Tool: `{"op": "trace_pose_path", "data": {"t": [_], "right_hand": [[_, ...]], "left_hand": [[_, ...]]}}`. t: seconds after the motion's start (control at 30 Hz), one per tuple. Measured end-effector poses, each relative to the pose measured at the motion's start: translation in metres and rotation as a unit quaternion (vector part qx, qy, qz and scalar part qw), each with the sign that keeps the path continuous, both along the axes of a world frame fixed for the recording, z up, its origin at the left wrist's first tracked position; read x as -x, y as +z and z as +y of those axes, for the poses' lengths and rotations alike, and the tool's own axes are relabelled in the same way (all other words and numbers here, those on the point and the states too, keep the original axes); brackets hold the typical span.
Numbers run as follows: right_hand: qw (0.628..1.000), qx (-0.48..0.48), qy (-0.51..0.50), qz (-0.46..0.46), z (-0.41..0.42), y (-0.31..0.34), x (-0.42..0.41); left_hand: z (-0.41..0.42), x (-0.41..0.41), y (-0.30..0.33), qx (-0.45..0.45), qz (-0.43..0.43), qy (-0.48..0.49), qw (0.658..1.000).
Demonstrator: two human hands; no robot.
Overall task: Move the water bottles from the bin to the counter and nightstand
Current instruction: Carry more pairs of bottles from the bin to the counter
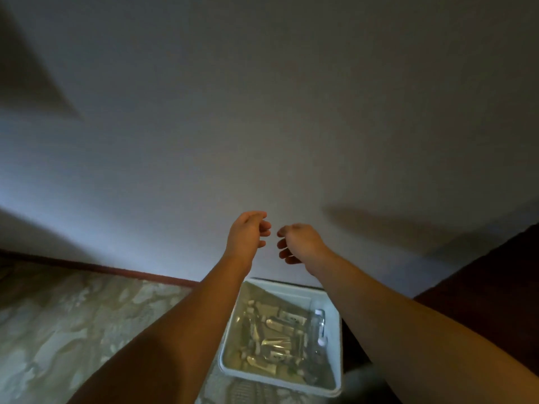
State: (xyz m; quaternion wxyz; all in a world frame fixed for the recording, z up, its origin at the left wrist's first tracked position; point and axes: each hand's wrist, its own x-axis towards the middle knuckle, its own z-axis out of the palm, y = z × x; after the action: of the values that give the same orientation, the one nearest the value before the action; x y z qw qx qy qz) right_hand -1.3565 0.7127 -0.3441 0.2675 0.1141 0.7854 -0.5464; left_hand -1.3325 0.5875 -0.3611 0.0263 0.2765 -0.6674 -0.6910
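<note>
Reaching forward side by side, the left hand (247, 232) and right hand (299, 242) hang with fingers loosely curled, holding nothing. Below and between the forearms, the white bin (335, 345) sits on patterned carpet (73, 322), a clear water bottle (318, 328) inside among small packets; no lettering legible.

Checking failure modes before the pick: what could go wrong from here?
1. Both hands, left hand and right hand, are raised in front of the wall, empty, well above the bin; the reach down is long.
2. The clear water bottle lies among small packets in dim light, so a grip may catch a packet or slip.
</note>
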Motion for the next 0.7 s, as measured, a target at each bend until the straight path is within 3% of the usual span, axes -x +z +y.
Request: {"op": "trace_pose_path", "data": {"t": [0.23, 0.57, 0.7], "right_hand": [[0.997, -0.008, -0.068, -0.031, -0.021, -0.159, 0.015], [0.997, -0.010, -0.061, -0.039, -0.012, -0.508, -0.008], [0.998, 0.020, -0.037, -0.051, -0.013, -0.620, -0.014]], "left_hand": [[-0.008, 0.022, -0.159, -0.004, -0.035, -0.078, 0.996], [0.022, 0.025, -0.510, 0.075, -0.107, -0.150, 0.980], [0.018, 0.026, -0.614, 0.123, -0.160, -0.166, 0.965]]}}
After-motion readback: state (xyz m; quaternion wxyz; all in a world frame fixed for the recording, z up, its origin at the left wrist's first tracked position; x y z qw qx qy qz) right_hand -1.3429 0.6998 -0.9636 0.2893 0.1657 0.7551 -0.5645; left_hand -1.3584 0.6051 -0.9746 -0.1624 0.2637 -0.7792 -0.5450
